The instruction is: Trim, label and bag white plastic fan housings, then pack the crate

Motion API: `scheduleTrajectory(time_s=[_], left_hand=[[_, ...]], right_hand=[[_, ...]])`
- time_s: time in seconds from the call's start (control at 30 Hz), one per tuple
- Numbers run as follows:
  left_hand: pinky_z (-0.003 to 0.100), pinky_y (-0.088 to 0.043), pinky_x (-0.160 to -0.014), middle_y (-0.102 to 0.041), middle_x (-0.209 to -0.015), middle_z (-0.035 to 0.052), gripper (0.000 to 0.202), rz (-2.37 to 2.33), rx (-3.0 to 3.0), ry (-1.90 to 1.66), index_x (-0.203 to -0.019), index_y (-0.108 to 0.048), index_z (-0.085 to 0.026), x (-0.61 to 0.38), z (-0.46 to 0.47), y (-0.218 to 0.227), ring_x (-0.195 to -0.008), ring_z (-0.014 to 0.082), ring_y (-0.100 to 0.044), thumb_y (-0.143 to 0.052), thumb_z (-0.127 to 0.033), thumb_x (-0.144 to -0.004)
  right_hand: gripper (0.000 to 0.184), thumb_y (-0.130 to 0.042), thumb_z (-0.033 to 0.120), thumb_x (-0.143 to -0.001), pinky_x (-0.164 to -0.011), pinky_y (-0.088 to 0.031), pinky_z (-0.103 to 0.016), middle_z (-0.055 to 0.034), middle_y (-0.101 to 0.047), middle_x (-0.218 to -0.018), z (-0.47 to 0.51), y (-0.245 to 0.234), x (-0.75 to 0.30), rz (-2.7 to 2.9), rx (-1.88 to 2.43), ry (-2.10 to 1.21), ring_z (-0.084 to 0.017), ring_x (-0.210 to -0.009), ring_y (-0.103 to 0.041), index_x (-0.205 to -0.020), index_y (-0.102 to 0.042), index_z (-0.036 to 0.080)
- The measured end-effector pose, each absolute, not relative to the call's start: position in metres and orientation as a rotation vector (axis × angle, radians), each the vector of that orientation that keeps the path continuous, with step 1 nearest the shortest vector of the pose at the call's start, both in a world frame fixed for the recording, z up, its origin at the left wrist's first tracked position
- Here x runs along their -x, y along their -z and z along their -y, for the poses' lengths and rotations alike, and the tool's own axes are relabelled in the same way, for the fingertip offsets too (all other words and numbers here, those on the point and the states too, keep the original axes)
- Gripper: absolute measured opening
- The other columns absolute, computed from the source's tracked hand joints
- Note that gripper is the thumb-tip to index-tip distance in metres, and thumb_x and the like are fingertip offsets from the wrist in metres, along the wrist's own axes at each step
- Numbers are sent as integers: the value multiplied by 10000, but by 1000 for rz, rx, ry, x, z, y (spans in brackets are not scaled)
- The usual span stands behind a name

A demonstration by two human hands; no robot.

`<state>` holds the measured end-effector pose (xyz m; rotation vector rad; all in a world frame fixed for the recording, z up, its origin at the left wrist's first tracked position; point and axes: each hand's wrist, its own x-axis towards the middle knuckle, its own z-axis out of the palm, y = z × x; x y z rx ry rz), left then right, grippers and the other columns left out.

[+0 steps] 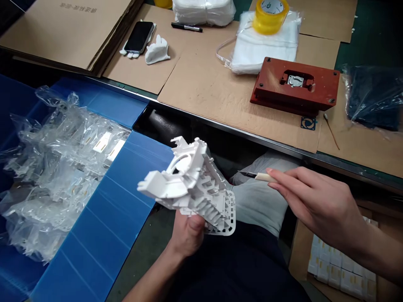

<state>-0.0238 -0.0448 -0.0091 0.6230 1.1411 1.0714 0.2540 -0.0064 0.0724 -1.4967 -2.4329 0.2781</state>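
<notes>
White moulded part (pixel 197 180): one, openwork plastic with a ribbed side and a perforated flange, held in the air above the lap, on the near side of the worktop (pixel 217 90). Left hand (pixel 188 235): closed around the part's underside, thumb up against it, the fingers mostly hidden from us. Right hand (pixel 317 197): thumb and forefinger pinched on the pale handle of a slim knife (pixel 264 177), its blade pointing left towards the part but apart from it. Handling, in our judgement: we would seat the part firmly in the left palm, turn the spot to be worked towards the light, keep the left thumb out of the blade's line, and take short, shallow strokes, since the thin ribs look easy to nick or snap. Writing: on the cardboard stack (pixel 63 35) at far left, one printed line of Chinese characters, upside down to us and too soft to read surely; inside the core of the yellow tape roll (pixel 269 23), a small logo and print, too small to make out. On the black pen (pixel 187 27) and the phone (pixel 139 37), its screen dark, we can read nothing.
</notes>
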Motion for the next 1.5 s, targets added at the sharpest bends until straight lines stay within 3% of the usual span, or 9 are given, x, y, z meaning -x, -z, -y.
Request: scheduleTrajectory(time_s=[0.13,0.3,0.43,0.53,0.63,0.77,0.87,1.03,1.5], left_hand=[[474,-472,-1100,-713,-1249,95,784,-1086,-461,-1169,-1288,-651,-235,3,15,-13,-1375,378,-487,-476,-823,-799],[496,-499,-1067,-729,-1203,67,735,-1040,-247,-1084,-1280,-652,-262,-2,-7,-31,-1302,375,-565,-488,-804,-811],[554,-555,-948,-756,-1068,121,841,-968,-98,-897,-1258,-661,-206,1,-8,-29,-1154,412,-656,-456,-861,-771],[574,-565,-881,-756,-1011,174,889,-834,31,-704,-1227,-669,-151,-1,-10,-26,-1046,425,-697,-394,-872,-786],[570,-552,-887,-748,-1057,190,888,-711,141,-555,-1271,-638,-133,-6,-10,-22,-1034,410,-702,-355,-847,-825],[518,-520,-963,-731,-1151,185,816,-619,220,-542,-1339,-589,-114,-14,-6,-15,-1087,371,-689,-358,-762,-898],[460,-495,-1010,-725,-1185,169,722,-590,252,-599,-1352,-579,-102,-17,-2,-12,-1125,340,-674,-402,-672,-945],[429,-503,-991,-742,-1141,146,698,-563,313,-550,-1326,-605,-113,-19,4,-10,-1097,331,-685,-431,-668,-939],[417,-525,-950,-756,-1069,139,674,-572,316,-519,-1308,-617,-107,-23,5,-11,-1030,318,-710,-437,-647,-947]], right_hand=[[248,-473,350,-1023,-657,-492,-296,-29,-711,-866,5,-63,-256,2101,1833,-780,-166,-724,-660,-1189,-601,218],[351,-377,469,-1036,-697,-515,-298,-13,-686,-849,7,-55,-253,1772,1955,-1332,-161,-770,-646,-1018,-643,240],[353,-535,479,-975,-641,-518,-277,-29,-698,-945,4,-52,-252,1795,1861,-1253,-173,-806,-653,-1243,-637,274],[305,-601,354,-958,-717,-530,-289,-54,-703,-1084,-2,-53,-250,1971,1613,-1100,-190,-932,-661,-1247,-656,272],[247,-586,194,-953,-834,-509,-344,-71,-704,-1055,-11,-57,-244,2176,1321,-964,-196,-944,-648,-1189,-655,210],[421,-525,76,-936,-857,-452,-374,-85,-667,-1107,-24,-65,-231,2445,891,-896,-202,-986,-605,-1321,-598,230],[415,-560,185,-964,-857,-414,-378,-85,-633,-1083,-32,-70,-220,2586,653,-971,-202,-987,-571,-1367,-586,280],[425,-651,479,-913,-855,-380,-367,-67,-620,-984,-40,-69,-209,2635,470,-1080,-180,-908,-550,-1278,-663,262],[459,-706,521,-852,-867,-385,-356,-61,-623,-979,-37,-66,-209,2532,465,-1184,-174,-903,-545,-1209,-698,233]])
